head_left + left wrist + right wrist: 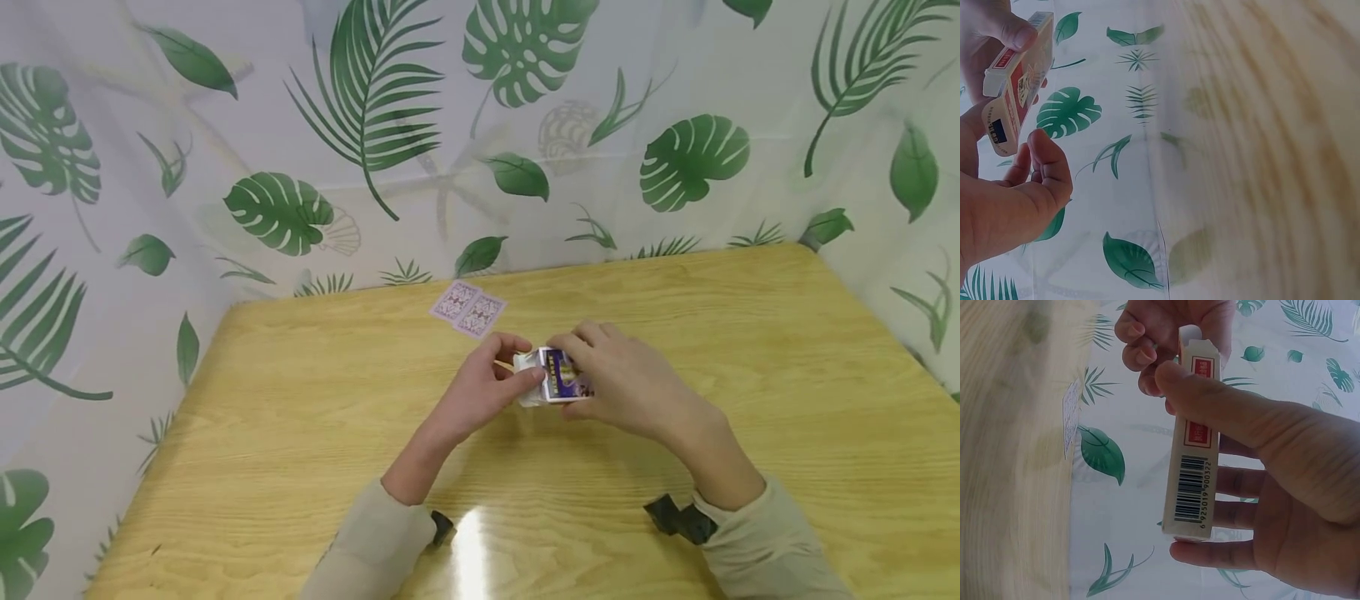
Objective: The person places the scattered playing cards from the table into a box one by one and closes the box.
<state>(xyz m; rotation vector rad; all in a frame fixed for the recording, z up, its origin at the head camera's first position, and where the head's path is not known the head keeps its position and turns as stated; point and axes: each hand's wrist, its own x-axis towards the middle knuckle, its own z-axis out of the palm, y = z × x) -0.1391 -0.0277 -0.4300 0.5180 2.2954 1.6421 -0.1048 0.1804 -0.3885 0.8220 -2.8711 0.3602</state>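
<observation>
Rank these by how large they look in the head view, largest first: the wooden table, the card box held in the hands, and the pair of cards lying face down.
1. wooden table, by far.
2 and 3. card box and pair of cards look alike; the hands hide part of the box, so I will not rank them.

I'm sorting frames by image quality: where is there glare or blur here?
Head view: a white glare streak on the glossy wooden table near the sleeves, the rest sharp. Both wrist views: the table surface is smeared, while the small cardboard card box with its barcode stays crisp.

Card box (562, 377), flap open, held above table
</observation>
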